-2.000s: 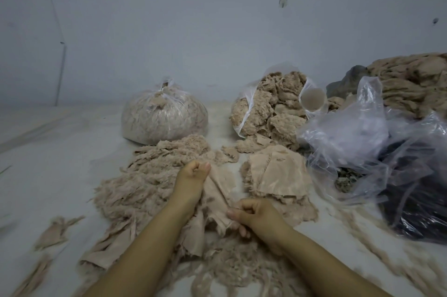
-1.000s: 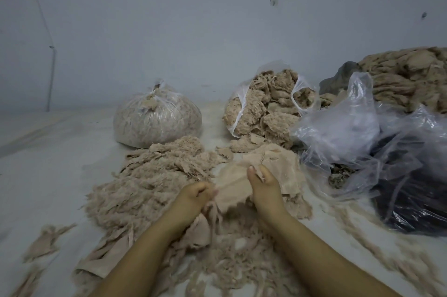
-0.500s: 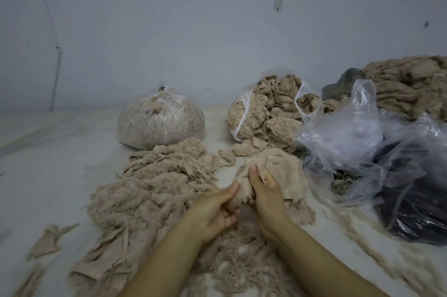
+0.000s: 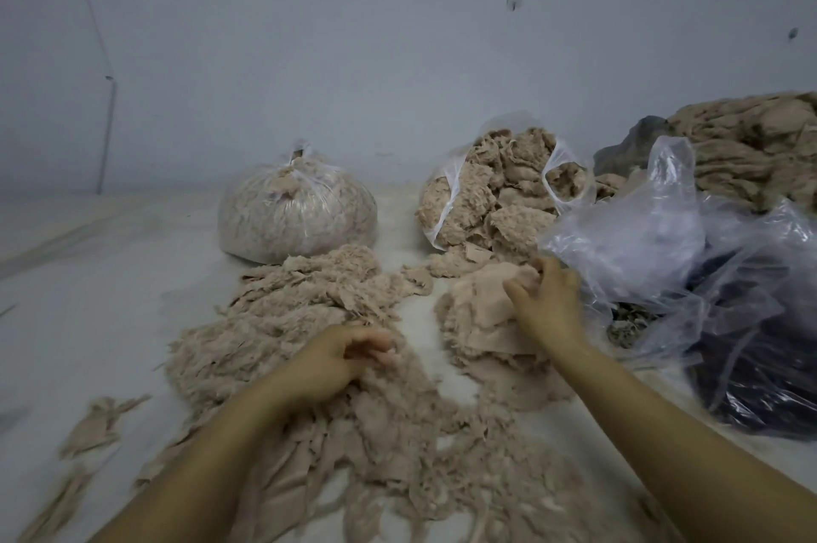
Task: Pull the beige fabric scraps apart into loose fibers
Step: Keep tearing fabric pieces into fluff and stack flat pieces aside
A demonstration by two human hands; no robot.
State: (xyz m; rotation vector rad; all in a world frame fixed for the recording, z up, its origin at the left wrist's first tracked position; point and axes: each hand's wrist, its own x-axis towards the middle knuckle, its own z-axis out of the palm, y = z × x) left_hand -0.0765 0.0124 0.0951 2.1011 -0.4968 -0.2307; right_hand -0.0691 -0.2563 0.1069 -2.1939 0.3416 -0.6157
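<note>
On the pale floor (image 4: 88, 321), before a grey-blue wall (image 4: 309, 56), a person works with two bare hands among beige textile waste. The right hand (image 4: 546, 306) rests on top of a stack of beige fabric scraps (image 4: 475, 312); its fingers (image 4: 515, 288) are curled into the upper layers and pinch a fold of the cloth, which bunches up between thumb and fingertips. The left hand (image 4: 336, 359) lies well apart from the right, upon the broad heap of loose fibers (image 4: 283, 321) to the left of the stack; its fingers are curled inward against the fluff, though whether they hold a tuft cannot be told. More shredded strands (image 4: 398, 476) spread toward the viewer between the forearms. Behind the heap stands a tied clear bag of fibers (image 4: 296, 215); to its right, an open clear bag of scraps (image 4: 499, 193). Just beside the right hand lies crumpled clear plastic (image 4: 641, 242), over a dark bag (image 4: 773, 374). A further mound of beige cloth (image 4: 760, 144) rises at far right.
</note>
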